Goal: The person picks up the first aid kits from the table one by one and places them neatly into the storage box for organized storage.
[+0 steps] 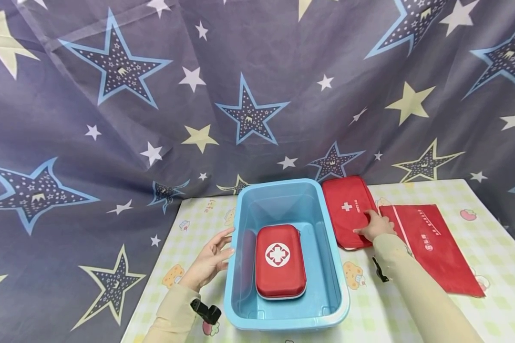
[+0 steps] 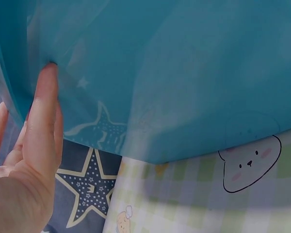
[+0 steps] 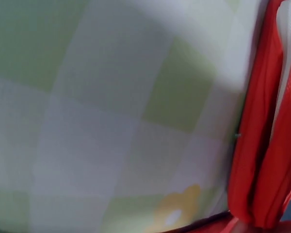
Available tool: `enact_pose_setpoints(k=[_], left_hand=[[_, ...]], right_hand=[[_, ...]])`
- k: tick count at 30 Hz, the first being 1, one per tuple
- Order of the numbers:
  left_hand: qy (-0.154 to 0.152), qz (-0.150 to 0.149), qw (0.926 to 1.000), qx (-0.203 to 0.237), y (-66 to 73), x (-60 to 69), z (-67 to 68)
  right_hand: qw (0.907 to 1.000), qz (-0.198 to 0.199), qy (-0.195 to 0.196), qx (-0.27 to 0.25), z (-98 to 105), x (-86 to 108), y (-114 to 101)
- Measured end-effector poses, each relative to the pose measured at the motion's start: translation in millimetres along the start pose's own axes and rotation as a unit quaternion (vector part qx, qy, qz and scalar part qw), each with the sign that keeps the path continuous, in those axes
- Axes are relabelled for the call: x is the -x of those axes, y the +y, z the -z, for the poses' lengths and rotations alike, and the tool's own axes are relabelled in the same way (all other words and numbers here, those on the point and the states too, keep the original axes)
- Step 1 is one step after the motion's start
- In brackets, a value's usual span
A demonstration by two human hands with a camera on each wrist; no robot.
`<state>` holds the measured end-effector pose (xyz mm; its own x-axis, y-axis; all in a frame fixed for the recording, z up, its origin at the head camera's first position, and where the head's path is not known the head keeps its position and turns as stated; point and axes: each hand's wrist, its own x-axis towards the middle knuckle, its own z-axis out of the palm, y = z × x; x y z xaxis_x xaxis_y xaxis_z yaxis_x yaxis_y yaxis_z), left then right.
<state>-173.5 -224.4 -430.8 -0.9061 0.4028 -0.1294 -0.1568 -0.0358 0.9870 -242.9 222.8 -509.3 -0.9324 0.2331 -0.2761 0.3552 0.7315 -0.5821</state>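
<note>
A blue plastic bin [image 1: 335, 267] stands on the table with a red hard case [image 1: 280, 276], marked with a white cross, lying inside it. My left hand [image 1: 206, 267] touches the bin's left wall from outside. The left wrist view shows the thumb [image 2: 46, 104] straight against the blue wall. Right of the bin is a flat red first-aid pouch [image 1: 343, 221] with a small white cross. My right hand [image 1: 376, 226] holds its right edge, fingers bent at the border. In the right wrist view the pouch's side [image 3: 250, 145] shows, with most of the hand out of sight.
A flat red bag [image 1: 437, 247] with white print lies to the right of the pouch, partly under the right forearm. The table has a checked cloth [image 1: 455, 195] with food pictures. Behind it hangs a dark curtain [image 1: 283, 62] with stars.
</note>
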Motion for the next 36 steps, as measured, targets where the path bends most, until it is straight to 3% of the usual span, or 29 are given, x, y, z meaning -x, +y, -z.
enact_pose_setpoints(k=[19,36], left_hand=[[-0.006,-0.005,1.0000,-0.005,-1.0,-1.1,0.3],[-0.002,-0.009,1.0000,0.000,5.6,2.4,-4.1]], right_hand=[[0.9985,0.014,0.009,-0.052,0,-7.7,9],[0.9964,0.061,-0.006,-0.060,13,-9.5,14]])
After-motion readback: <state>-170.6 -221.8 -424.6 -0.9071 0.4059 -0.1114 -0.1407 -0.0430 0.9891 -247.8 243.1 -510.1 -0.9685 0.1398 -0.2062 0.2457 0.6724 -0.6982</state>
